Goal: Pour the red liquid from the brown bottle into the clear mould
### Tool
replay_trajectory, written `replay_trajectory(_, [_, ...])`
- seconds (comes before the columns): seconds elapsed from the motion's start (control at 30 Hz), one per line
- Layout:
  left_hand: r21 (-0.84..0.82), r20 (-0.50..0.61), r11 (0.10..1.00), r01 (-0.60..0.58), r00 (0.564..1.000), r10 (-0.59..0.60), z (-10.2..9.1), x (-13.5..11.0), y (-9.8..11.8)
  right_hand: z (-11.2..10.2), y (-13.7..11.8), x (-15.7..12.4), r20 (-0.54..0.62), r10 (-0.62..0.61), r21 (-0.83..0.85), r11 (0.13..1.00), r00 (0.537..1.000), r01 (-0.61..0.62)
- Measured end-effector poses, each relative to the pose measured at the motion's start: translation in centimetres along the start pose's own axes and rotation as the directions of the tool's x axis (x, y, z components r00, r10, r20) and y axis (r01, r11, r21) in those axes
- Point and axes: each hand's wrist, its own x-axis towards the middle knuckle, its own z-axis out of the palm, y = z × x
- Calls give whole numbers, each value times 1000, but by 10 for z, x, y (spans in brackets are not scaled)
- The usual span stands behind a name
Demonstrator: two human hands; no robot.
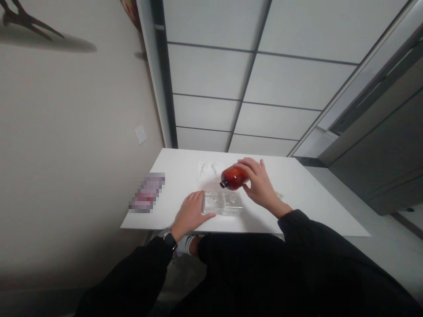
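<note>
My right hand (256, 182) is wrapped round a red-brown bottle (231, 177) and holds it tilted above the table. The bottle's open-looking neck points down to the left, over a clear plastic container (222, 203). The container sits on the white table and appears split into two compartments, each with a round shape in it. My left hand (190, 211) grips the container's left end, thumb along the near side and fingers at the far side. Whether any liquid is leaving the bottle, I cannot tell.
A thin clear sheet or bag (209, 171) lies behind the container on the white table (297, 193). A pixelated pink item (147, 193) is at the table's left edge. Some small pale thing (279, 194) lies beyond my right wrist. The wall (82, 132) stands close on the left.
</note>
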Motion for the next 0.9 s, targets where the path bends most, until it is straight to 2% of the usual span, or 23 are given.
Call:
replay_trajectory(0.1, [24,12,1000,2,1000,-2,2,0,-1,-1,11,-19,-2,38,8,999,999,-38])
replay_trajectory(0.23, [43,9,999,7,1000,-7,5,-1,-4,-5,24,-36,22,30,-33,999,999,-29])
replay_trajectory(0.43, [63,8,998,0,1000,0,7,-1,-6,-13,27,-40,72,-23,-117,993,997,31])
replay_trajectory(0.63, [81,4,997,-6,1000,6,8,-1,-8,-29,26,-29,158,-207,-324,912,965,249])
replay_trajectory(0.9, [77,-8,997,-15,1000,16,11,-1,-9,-48,15,-9,230,-393,-352,819,890,453])
